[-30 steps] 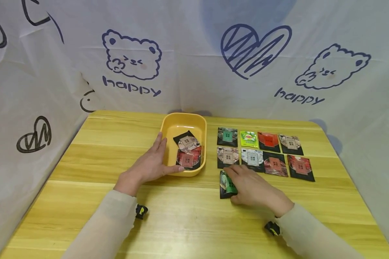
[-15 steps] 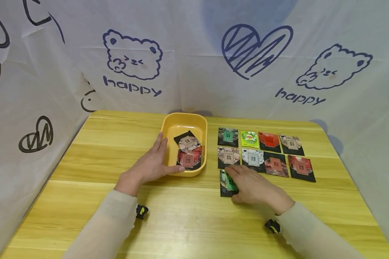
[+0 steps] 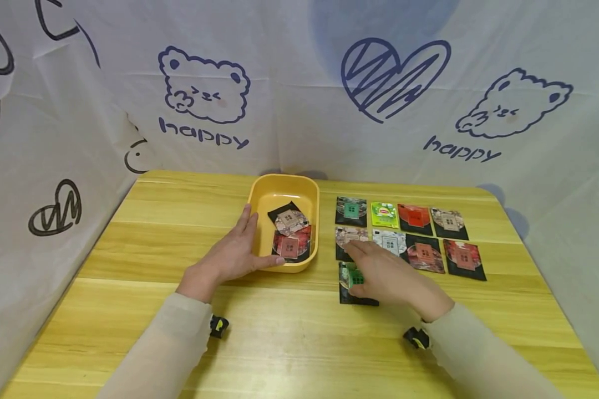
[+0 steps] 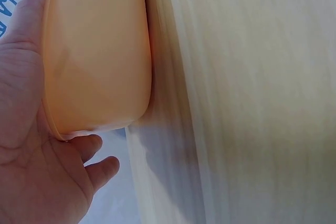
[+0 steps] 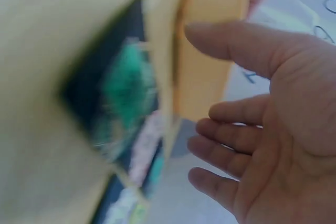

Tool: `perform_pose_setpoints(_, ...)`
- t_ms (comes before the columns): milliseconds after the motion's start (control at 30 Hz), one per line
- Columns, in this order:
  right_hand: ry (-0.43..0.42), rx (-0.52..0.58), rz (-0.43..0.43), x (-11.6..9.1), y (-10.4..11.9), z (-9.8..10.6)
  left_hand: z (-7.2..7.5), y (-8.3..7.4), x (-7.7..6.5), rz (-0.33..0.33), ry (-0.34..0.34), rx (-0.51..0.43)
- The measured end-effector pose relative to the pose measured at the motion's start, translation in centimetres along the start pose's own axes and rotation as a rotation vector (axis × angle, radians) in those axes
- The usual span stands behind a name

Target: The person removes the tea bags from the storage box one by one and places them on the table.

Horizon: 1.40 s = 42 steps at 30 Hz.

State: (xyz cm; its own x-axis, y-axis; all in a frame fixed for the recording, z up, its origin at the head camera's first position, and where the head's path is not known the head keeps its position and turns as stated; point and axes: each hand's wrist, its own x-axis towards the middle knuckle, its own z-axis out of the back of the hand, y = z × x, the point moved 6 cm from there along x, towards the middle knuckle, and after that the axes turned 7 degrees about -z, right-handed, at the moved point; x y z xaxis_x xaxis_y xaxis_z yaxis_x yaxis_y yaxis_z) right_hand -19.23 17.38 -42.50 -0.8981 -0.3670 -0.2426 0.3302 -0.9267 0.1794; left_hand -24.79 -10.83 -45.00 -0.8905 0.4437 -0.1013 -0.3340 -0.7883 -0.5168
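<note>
My left hand (image 3: 229, 244) rests against the near left corner of a yellow plastic bin (image 3: 284, 267). Its fingers lie fairly straight along the left side, the thumb along the front rim. Inside the bin are two tea bag packets, one beige and black (image 3: 288, 218), one red and black (image 3: 292, 245). My right hand (image 3: 391, 274) hovers with spread fingers above a green and black tea bag packet (image 3: 348, 291), partly covering it in the head view. In the right wrist view nothing sits between the thumb and the loosely bent fingers, and that packet (image 5: 126, 85) lies apart from them.
Two rows of tea bag packets lie right of the bin, including a bright green one (image 3: 384, 214), a red one (image 3: 415, 218) and a white-topped one (image 3: 388, 241). The wooden table (image 3: 289, 343) ends at a white printed cloth (image 3: 299, 127) behind.
The green and black packet has straightened and shifted slightly away from me. My right hand has since let go of it and risen a little. The left hand stays at the bin.
</note>
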Motion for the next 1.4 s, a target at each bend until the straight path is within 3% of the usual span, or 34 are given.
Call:
perform_pose_setpoints(233,-0.086,0.056,-0.030,2.7,1.8,3.3,0.2,-0.1,-0.2,-0.014,-0.009,0.013)
perform_pose_setpoints(567,-0.114,0.086,0.003,7.4,5.5,4.6,0.7,-0.2,-0.4,-0.033,-0.023,0.089)
perform_pose_setpoints(800,-0.120,0.103,0.029,11.2,7.6,3.5,0.6,-0.3,-0.4,-0.050,-0.017,0.078)
perform_pose_setpoints(967,-0.105,0.041,0.044,12.8,8.5,2.3,0.6,-0.4,-0.3,-0.052,-0.015,0.050)
perform_pose_setpoints(1233,-0.046,-0.192,0.022,13.9,9.7,0.3,0.5,-0.4,-0.2,-0.052,-0.011,0.048)
perform_pose_setpoints(1400,-0.030,-0.241,0.001,13.9,10.3,-0.2,0.5,-0.3,-0.2,-0.056,-0.012,0.041)
